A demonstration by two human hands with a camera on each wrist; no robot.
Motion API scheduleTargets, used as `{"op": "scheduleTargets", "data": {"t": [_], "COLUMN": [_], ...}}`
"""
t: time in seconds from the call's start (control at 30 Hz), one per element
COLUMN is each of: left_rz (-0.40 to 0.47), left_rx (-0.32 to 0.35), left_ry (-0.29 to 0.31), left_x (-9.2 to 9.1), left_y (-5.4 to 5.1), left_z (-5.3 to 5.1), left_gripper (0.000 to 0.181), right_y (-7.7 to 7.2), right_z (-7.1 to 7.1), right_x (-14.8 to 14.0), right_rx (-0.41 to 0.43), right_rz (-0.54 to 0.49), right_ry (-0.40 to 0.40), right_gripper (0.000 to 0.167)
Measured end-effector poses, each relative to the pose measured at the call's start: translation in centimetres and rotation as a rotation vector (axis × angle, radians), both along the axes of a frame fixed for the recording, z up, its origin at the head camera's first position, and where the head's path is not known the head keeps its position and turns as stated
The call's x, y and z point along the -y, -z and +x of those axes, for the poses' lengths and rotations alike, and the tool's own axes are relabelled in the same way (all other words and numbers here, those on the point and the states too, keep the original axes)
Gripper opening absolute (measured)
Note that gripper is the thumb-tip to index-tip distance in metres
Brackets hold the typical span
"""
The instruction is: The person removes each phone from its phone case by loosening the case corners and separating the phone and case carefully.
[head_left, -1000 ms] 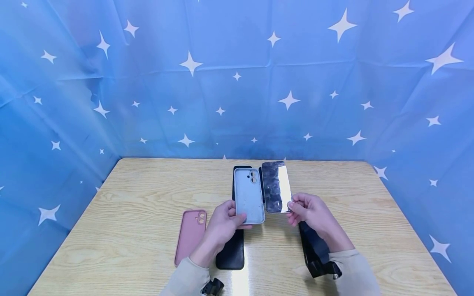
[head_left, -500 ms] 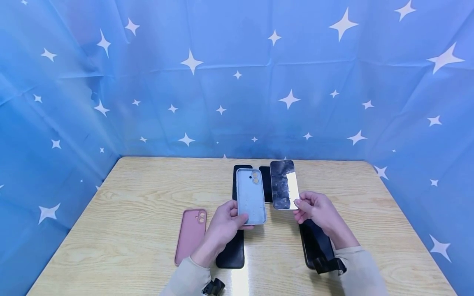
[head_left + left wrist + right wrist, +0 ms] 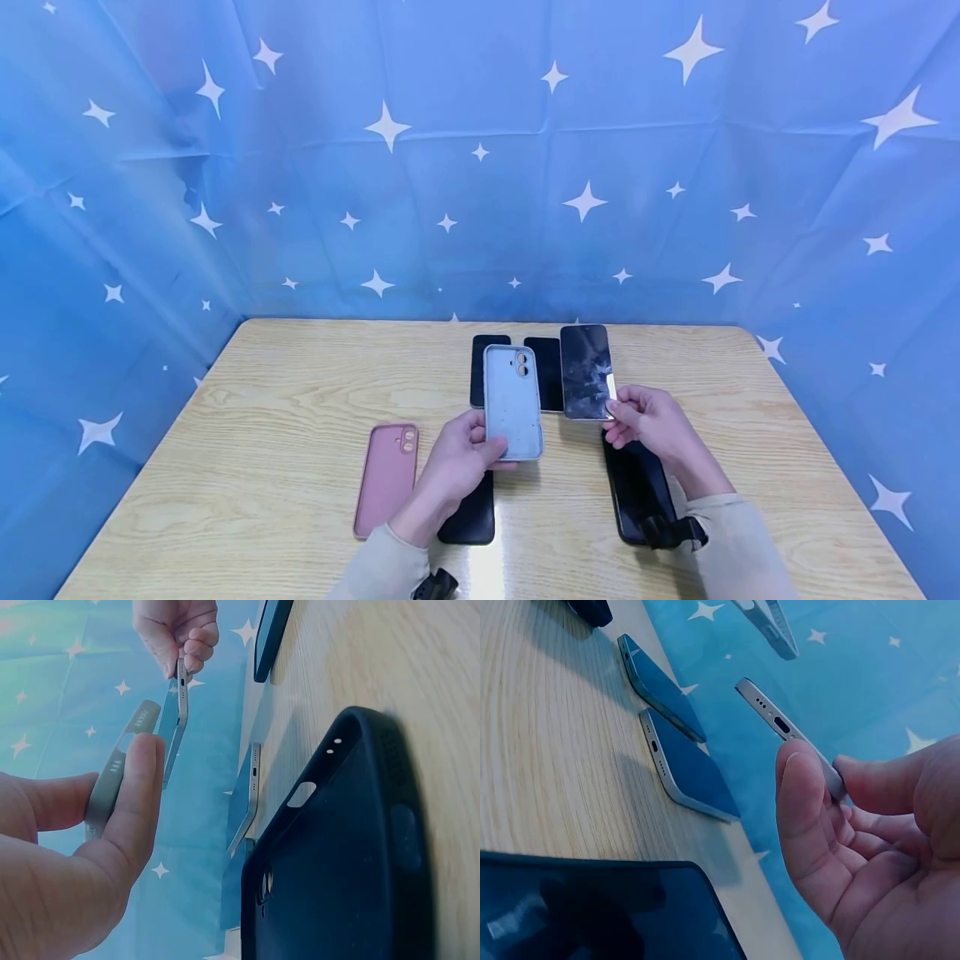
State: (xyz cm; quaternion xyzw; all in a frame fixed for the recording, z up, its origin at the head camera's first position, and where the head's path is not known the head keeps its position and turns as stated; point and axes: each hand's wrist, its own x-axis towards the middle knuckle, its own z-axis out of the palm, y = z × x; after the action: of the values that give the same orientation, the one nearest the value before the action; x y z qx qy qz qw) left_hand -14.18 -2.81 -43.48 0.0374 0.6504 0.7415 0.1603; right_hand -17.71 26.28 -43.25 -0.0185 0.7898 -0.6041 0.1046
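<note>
My left hand (image 3: 454,461) pinches the lower end of a light blue phone case (image 3: 513,403), its hollow inside facing up and its camera cutout at the top right. To its right, my right hand (image 3: 660,429) pinches the lower right corner of a phone (image 3: 587,371) with a dark, smudged screen. Case and phone are held apart, both raised off the table. In the right wrist view the phone's bottom edge (image 3: 781,724) with its port shows between thumb and fingers of the right hand (image 3: 870,840). The left wrist view shows the case (image 3: 120,769) edge-on.
A pink case (image 3: 385,479) lies at the left, with a black case (image 3: 469,512) under my left forearm. Two dark phones (image 3: 489,367) (image 3: 545,372) lie at the back. Another black phone-shaped item (image 3: 637,492) lies beneath my right wrist. A starry blue cloth (image 3: 480,192) hangs behind the table.
My right hand has moved the phone to the right, away from the case. The left hand has shifted the case slightly right and nearer the table's front.
</note>
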Motion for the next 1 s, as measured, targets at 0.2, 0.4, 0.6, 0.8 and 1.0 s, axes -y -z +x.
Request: {"op": "scheduleTargets", "data": {"t": [0.2,0.4,0.6,0.8,1.0], "left_rz": [0.008,0.008,0.016,0.018,0.019], "left_rx": [0.002,0.007,0.010,0.005,0.004], "left_ry": [0.011,0.018,0.018,0.018,0.017], "left_x": [-0.1,-0.2,-0.4,-0.5,-0.6], "left_y": [0.1,0.1,0.3,0.4,0.5], "left_z": [0.2,0.4,0.5,0.5,0.6], "left_gripper": [0.029,0.029,0.026,0.026,0.027], "right_y": [0.1,0.1,0.1,0.1,0.5], "right_z": [-0.2,-0.5,-0.8,-1.2,-1.4], "right_x": [-0.5,-1.0,-1.5,-1.9,-2.1], "right_rx": [-0.006,0.002,0.009,0.021,0.050], "right_rz": [0.011,0.017,0.046,0.059,0.091], "right_ry": [0.016,0.014,0.022,0.023,0.027], "right_gripper": [0.016,0.015,0.016,0.016,0.017]}}
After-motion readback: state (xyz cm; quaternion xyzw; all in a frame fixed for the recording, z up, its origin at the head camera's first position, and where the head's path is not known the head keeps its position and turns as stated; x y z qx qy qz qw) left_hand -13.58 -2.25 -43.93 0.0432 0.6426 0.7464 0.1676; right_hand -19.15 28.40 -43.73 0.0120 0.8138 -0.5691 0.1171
